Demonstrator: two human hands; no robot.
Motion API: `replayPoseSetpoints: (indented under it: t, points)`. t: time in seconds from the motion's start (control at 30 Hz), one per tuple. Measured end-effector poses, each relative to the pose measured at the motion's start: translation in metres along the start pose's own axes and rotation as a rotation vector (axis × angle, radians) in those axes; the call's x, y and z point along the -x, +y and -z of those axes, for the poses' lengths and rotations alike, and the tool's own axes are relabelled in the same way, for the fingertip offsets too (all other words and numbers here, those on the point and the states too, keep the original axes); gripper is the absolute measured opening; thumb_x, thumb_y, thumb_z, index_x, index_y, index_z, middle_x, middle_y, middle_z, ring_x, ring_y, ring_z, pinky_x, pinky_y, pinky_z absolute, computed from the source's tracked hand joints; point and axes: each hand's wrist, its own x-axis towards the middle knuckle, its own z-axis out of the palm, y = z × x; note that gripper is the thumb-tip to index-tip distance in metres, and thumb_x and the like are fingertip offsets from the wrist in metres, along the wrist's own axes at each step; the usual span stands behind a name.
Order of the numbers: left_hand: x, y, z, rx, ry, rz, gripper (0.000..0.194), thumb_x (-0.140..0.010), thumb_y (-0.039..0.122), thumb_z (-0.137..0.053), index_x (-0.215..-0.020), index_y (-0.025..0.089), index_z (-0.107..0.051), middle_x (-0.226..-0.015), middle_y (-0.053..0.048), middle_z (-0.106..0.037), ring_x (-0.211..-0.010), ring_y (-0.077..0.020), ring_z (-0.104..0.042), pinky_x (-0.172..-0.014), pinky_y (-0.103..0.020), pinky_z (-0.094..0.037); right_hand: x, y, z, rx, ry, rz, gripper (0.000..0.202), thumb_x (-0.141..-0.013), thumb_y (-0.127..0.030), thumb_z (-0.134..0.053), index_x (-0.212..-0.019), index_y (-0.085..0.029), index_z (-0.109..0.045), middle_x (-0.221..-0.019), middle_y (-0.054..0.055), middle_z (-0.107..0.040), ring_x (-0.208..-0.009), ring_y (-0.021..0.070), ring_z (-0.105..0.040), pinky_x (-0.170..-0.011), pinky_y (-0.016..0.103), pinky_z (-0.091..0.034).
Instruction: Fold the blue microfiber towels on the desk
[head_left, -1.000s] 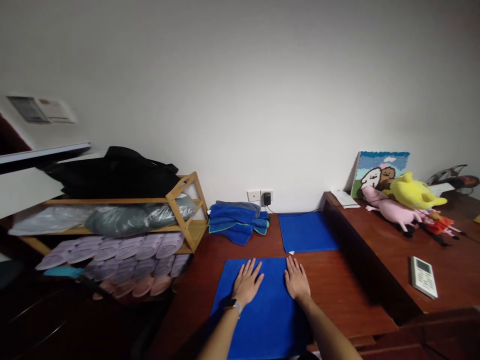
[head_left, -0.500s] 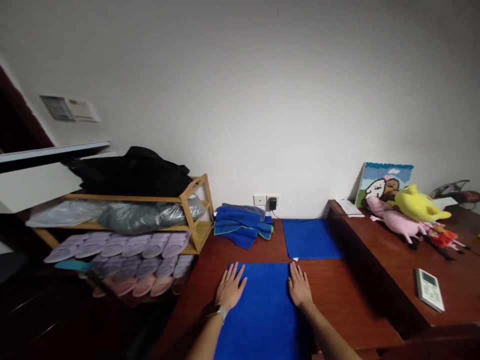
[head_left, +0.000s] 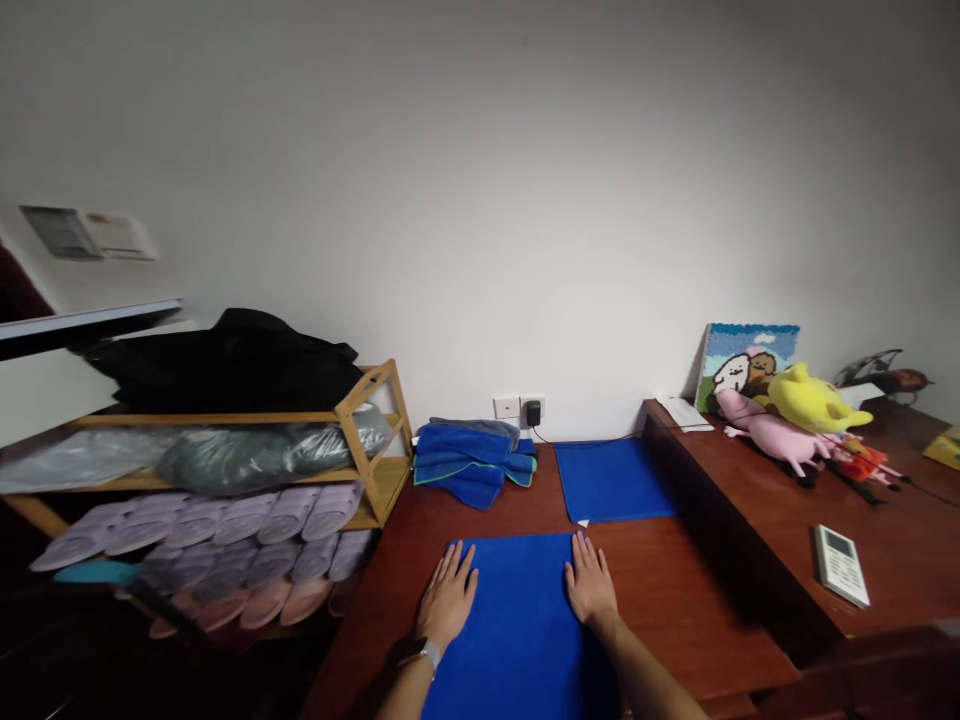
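Observation:
A blue towel lies spread flat on the brown wooden desk, its near end running out of the bottom of the view. My left hand rests flat over its far left corner, fingers stretched out, a watch on the wrist. Over the far right corner lies my right hand, palm down with the fingers extended. Beyond them, a folded blue towel with a small white tag lies toward the wall. To its left sits a rumpled pile of blue and grey towels.
On the left stands a wooden rack with slippers, plastic-wrapped bundles and a black bag. A raised desk on the right holds plush toys, a picture and a white remote. A black plug sits in the wall socket.
The camera view has shifted slightly, so most things sit further left in it. Both hands stay flat on the towel's far corners.

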Motion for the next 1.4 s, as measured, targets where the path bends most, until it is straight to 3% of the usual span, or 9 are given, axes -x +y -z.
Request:
replayPoseSetpoints:
  t: [0.3,0.47,0.6,0.7,0.87,0.93,1.0,1.17,1.4]
  points:
    - [-0.006,0.001,0.003,-0.056,-0.070,0.017,0.057,-0.104,0.045,-0.031,-0.157,0.025,-0.041,-0.165,-0.006,-0.037,-0.154,-0.0239,-0.032,-0.125,-0.046,-0.030,-0.006,0.002,-0.003,-0.029,0.027,-0.003,0.068,-0.102,-0.045,-0.018,-0.164,-0.017,-0.014,-0.171,-0.002,-0.008,-0.158,0.0171,-0.003,-0.128,0.038,-0.002]
    - [-0.010,-0.004,0.002,-0.103,-0.117,0.038,0.059,-0.103,0.047,-0.029,-0.158,0.024,-0.038,-0.167,-0.007,-0.034,-0.154,-0.0232,-0.031,-0.126,-0.048,-0.026,-0.010,-0.002,0.001,-0.033,0.042,0.019,0.069,-0.101,-0.043,-0.020,-0.163,-0.011,-0.016,-0.171,0.003,-0.007,-0.158,0.0187,-0.003,-0.129,0.038,-0.001]
    - [-0.014,0.003,0.002,-0.111,-0.059,0.004,0.060,-0.103,0.046,-0.029,-0.157,0.022,-0.041,-0.164,-0.008,-0.040,-0.153,-0.0250,-0.034,-0.126,-0.050,-0.025,-0.015,-0.002,0.002,-0.046,0.040,0.014,0.069,-0.101,-0.041,-0.021,-0.163,-0.011,-0.016,-0.171,0.002,-0.006,-0.158,0.0180,-0.003,-0.128,0.037,-0.002]
    - [-0.020,0.043,-0.001,-0.056,-0.013,-0.099,0.058,-0.105,0.044,-0.027,-0.158,0.022,-0.038,-0.163,-0.007,-0.042,-0.153,-0.0251,-0.033,-0.127,-0.050,-0.025,-0.017,0.001,0.000,-0.062,0.048,0.029,0.069,-0.101,-0.041,-0.021,-0.163,-0.011,-0.016,-0.171,0.002,-0.006,-0.158,0.0174,-0.002,-0.129,0.037,-0.002]
    - [-0.027,0.143,-0.022,0.076,-0.093,-0.312,0.056,-0.106,0.045,-0.025,-0.160,0.029,-0.032,-0.165,-0.003,-0.038,-0.154,-0.0240,-0.031,-0.127,-0.049,-0.026,-0.018,0.004,-0.004,-0.060,0.042,0.056,0.070,-0.100,-0.040,-0.022,-0.163,-0.009,-0.017,-0.170,0.004,-0.007,-0.158,0.0197,-0.002,-0.129,0.038,-0.001]
    - [-0.029,0.166,-0.031,0.100,-0.136,-0.317,0.055,-0.107,0.042,-0.022,-0.160,0.030,-0.030,-0.165,-0.004,-0.039,-0.154,-0.0243,-0.032,-0.126,-0.051,-0.027,-0.019,0.006,-0.006,-0.053,0.044,0.064,0.069,-0.100,-0.039,-0.022,-0.163,-0.010,-0.019,-0.170,0.003,-0.008,-0.158,0.0198,-0.002,-0.129,0.038,-0.001]
    - [-0.031,0.173,-0.037,0.114,-0.160,-0.319,0.055,-0.107,0.040,-0.020,-0.161,0.032,-0.026,-0.165,-0.003,-0.038,-0.154,-0.0242,-0.031,-0.126,-0.052,-0.026,-0.019,0.006,-0.007,-0.045,0.046,0.064,0.069,-0.100,-0.039,-0.022,-0.163,-0.011,-0.020,-0.170,0.002,-0.009,-0.158,0.0193,-0.002,-0.129,0.038,-0.002]
    - [-0.030,0.143,-0.029,0.098,-0.169,-0.254,0.056,-0.107,0.045,-0.021,-0.161,0.032,-0.027,-0.168,-0.003,-0.033,-0.155,-0.0239,-0.028,-0.127,-0.050,-0.024,-0.017,0.005,-0.005,-0.037,0.031,0.043,0.070,-0.101,-0.043,-0.019,-0.163,-0.010,-0.018,-0.171,0.003,-0.008,-0.158,0.0180,-0.002,-0.128,0.037,-0.002]
    - [-0.029,0.058,-0.008,-0.010,-0.154,-0.021,0.060,-0.105,0.052,-0.022,-0.160,0.029,-0.033,-0.168,-0.005,-0.032,-0.156,-0.0261,-0.027,-0.126,-0.051,-0.022,-0.017,0.005,-0.004,-0.046,0.028,0.034,0.071,-0.102,-0.047,-0.017,-0.163,-0.011,-0.014,-0.171,0.002,-0.008,-0.158,0.0170,-0.001,-0.128,0.036,-0.001]
